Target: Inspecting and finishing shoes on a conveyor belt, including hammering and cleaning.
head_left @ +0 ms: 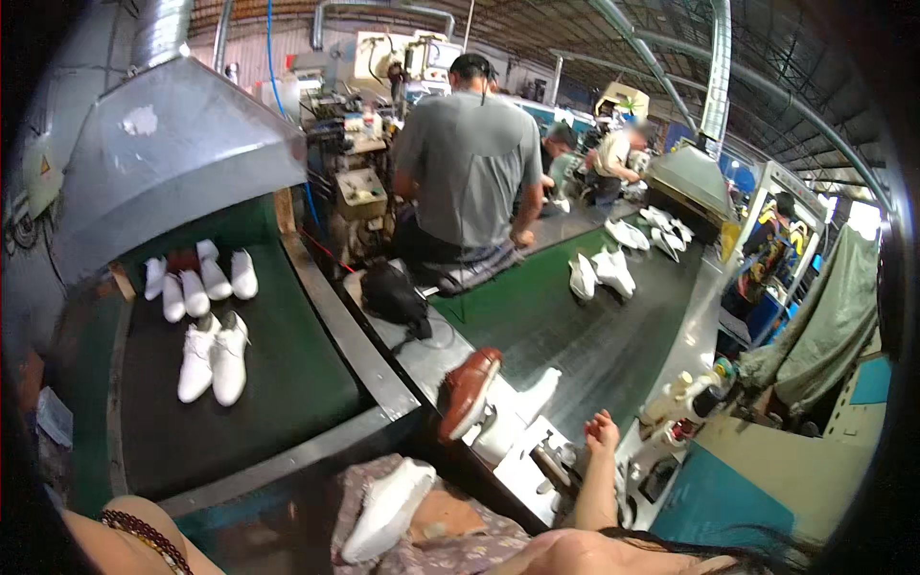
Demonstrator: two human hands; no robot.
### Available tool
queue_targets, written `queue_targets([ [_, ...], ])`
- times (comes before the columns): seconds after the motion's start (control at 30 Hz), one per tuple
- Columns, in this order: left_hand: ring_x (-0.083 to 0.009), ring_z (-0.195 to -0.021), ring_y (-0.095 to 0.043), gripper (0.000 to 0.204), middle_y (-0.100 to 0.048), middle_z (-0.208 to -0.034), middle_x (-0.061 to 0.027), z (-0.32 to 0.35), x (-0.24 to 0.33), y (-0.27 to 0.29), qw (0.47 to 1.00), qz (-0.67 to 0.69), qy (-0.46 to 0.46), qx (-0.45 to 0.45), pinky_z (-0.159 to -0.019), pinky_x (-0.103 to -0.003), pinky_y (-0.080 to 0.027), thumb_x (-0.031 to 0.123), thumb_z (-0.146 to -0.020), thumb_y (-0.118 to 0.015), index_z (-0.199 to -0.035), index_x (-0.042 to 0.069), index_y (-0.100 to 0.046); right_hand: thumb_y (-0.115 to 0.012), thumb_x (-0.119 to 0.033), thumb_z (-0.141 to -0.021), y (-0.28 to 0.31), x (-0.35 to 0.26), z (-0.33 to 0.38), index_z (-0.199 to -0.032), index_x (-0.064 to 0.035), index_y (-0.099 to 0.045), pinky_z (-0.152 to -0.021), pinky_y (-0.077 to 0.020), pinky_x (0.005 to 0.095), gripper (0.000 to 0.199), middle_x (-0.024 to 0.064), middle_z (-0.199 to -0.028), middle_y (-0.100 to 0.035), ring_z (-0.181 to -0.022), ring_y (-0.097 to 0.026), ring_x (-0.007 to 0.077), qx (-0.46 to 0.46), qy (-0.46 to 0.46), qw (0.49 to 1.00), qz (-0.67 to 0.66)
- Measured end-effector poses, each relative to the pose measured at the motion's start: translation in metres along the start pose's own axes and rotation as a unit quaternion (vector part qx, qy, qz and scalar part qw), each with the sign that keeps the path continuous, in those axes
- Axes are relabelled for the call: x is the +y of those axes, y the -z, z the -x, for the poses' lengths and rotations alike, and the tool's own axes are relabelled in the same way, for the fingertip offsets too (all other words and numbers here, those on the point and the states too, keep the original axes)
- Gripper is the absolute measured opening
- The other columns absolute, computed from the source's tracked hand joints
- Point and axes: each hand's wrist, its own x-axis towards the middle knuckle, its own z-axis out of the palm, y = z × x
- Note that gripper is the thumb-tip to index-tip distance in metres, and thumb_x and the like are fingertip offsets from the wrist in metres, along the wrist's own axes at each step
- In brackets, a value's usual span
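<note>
Right forearm runs up from the lower edge, and the right hand [602,431] sits at the end of it with fingers curled loosely, gripping nothing, hovering just beside a white metal stand [539,458] at the near end of the long green belt [575,335]. Left side: only the forearm with a bead bracelet [144,537] shows at the bottom corner, the left hand itself is out of sight, so its state cannot be told. A white shoe [388,510] lies sole-up on a patterned cloth [460,556] in the lap area, between the two arms and near neither hand's fingers. A brown shoe [470,391] stands tilted on the stand, just left of the right hand, with a white shoe form [522,407] behind it. Off to the left, a second belt [278,383] carries a pair of white shoes [214,358] and more white pairs farther back under a metal hood [172,153]. A person in a grey shirt [471,172] stands at the long belt, back turned.
</note>
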Motion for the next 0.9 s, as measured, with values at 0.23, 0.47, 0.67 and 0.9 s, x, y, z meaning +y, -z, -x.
queue_targets([
  [0.23,-0.013,-0.061,-0.053,0.032,-0.052,-0.074,0.0031,0.004,0.018,-0.009,0.996,-0.038,0.07,-0.038,-0.069,-0.024,-0.04,0.034,-0.072,-0.075,-0.078,0.012,-0.054,-0.055,-0.003,-0.083,0.012,-0.005,0.015,-0.107,-0.0183,-0.055,-0.057,-0.0516,0.0363,0.028,0.0002,-0.068,-0.056,-0.048,-0.051,0.0145,0.036,-0.004,0.999,-0.003],
  [0.47,-0.0159,-0.06,-0.055,0.041,-0.053,-0.074,0.0013,-0.014,0.014,0.032,0.959,-0.012,-0.006,-0.285,-0.067,-0.027,-0.041,0.038,-0.072,-0.076,-0.087,0.009,-0.051,-0.054,-0.004,-0.084,-0.009,-0.003,0.027,-0.105,-0.0179,-0.055,-0.059,-0.0519,0.0342,0.025,0.0004,-0.071,-0.058,-0.051,-0.053,0.0138,0.033,-0.013,0.999,0.002],
  [0.67,-0.0158,-0.06,-0.05,0.033,-0.048,-0.072,0.0012,0.039,0.086,0.04,0.898,-0.217,-0.014,-0.383,-0.066,-0.028,-0.038,0.036,-0.078,-0.067,-0.083,0.01,-0.047,-0.051,-0.003,-0.085,-0.015,0.0,0.03,-0.116,-0.0145,-0.053,-0.06,-0.0521,0.0339,0.034,0.0005,-0.076,-0.06,-0.053,-0.055,0.0126,0.019,-0.014,1.0,0.009],
  [0.9,-0.0156,-0.06,-0.044,0.027,-0.043,-0.071,0.001,0.285,0.181,0.237,0.773,-0.414,-0.047,-0.479,-0.064,-0.028,-0.035,0.033,-0.085,-0.057,-0.078,0.011,-0.042,-0.055,-0.003,-0.083,0.005,-0.007,0.023,-0.114,-0.0166,-0.055,-0.061,-0.0524,0.0338,0.034,-0.0009,-0.076,-0.059,-0.052,-0.055,0.0115,0.023,-0.008,1.0,0.014],
])
